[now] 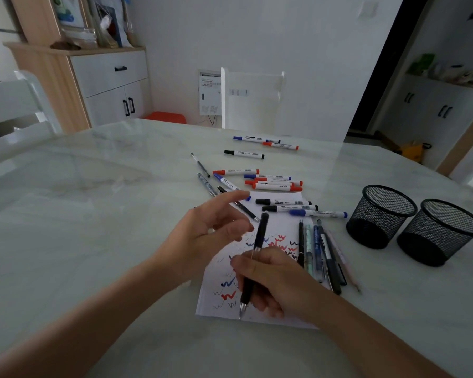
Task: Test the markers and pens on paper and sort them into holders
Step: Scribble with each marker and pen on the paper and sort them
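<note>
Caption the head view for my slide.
Right hand holds a black pen to scribbled paper; left hand hovers open; mesh holders at right.

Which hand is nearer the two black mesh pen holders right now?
Right. The right hand, gripping a black pen over the scribbled white paper, sits left of the black mesh holders; the left hand hovers open farther left.

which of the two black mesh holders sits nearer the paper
The left holder, beside the row of pens; the other holder stands past it, farther from the paper.
</note>
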